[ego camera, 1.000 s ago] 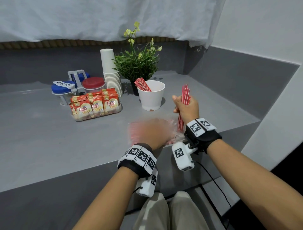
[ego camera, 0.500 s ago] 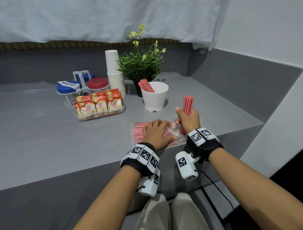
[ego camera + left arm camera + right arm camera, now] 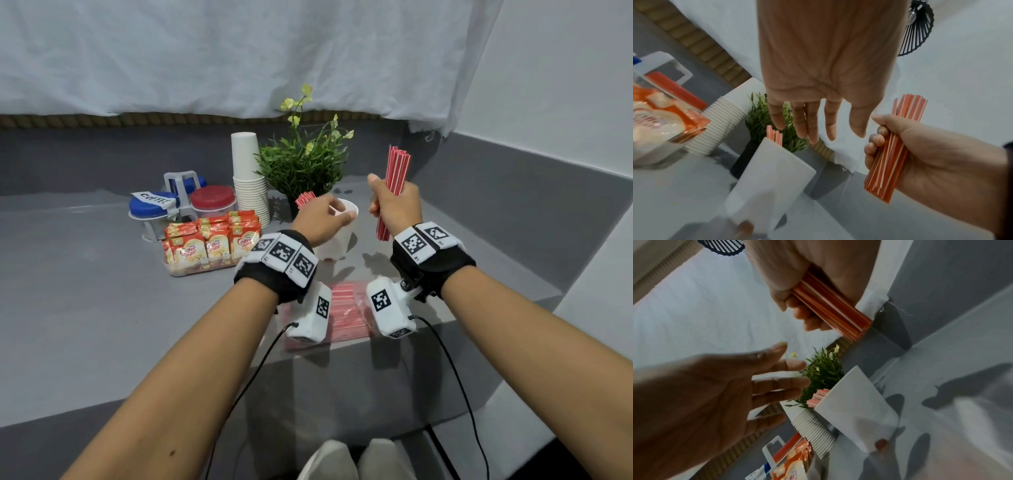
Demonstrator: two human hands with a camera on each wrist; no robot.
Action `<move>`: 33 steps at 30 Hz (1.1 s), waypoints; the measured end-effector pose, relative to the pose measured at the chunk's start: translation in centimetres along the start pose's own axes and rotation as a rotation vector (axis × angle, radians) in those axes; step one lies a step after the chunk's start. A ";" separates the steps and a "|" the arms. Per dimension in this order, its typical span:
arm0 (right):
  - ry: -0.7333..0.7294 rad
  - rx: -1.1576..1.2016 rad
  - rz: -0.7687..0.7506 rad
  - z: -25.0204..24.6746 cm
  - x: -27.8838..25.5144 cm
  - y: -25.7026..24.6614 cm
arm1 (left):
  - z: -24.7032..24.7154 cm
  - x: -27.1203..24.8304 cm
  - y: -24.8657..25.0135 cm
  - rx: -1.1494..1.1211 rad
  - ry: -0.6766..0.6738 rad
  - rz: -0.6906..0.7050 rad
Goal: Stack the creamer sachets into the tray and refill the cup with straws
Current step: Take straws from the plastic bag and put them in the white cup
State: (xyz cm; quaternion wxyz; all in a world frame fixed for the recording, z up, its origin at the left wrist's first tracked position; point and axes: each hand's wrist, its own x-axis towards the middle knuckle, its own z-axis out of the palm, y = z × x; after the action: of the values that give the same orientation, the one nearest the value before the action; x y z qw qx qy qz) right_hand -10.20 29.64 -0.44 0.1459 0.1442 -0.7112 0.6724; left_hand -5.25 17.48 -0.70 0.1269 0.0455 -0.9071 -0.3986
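From the head view, your right hand [image 3: 394, 205] is fisted round the middle of a straw bundle [image 3: 395, 178], held upright beside the white cup [image 3: 346, 233], while your left hand [image 3: 322, 219] hovers spread over the cup's rim. The left wrist view shows loose, light, slick straws [image 3: 894, 146], so squeeze mid-length or they will likely fan. In the right wrist view, the cup mouth [image 3: 851, 386] is narrow, with a plant [image 3: 824, 376] crowding behind.
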 end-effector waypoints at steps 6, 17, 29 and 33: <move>-0.040 -0.007 -0.035 3.6 4.0 -1.0 | -2.0 5.2 -1.0 0.058 0.129 -0.060; -0.214 -0.236 0.070 8.3 7.3 4.4 | -2.4 10.5 -6.0 0.144 0.076 -0.223; -0.663 -0.560 -0.031 8.0 7.3 5.5 | -1.6 11.5 -8.4 -0.533 0.356 -0.291; -0.626 -0.428 0.062 7.9 7.4 5.8 | -1.8 10.6 -8.1 -0.438 0.463 -0.166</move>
State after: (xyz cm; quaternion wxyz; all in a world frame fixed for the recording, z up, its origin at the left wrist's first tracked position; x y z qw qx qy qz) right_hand -19.43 22.01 -3.14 -0.0719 0.2874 -0.8497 0.4361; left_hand -15.09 8.73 -3.39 0.3038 0.1803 -0.7402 -0.5721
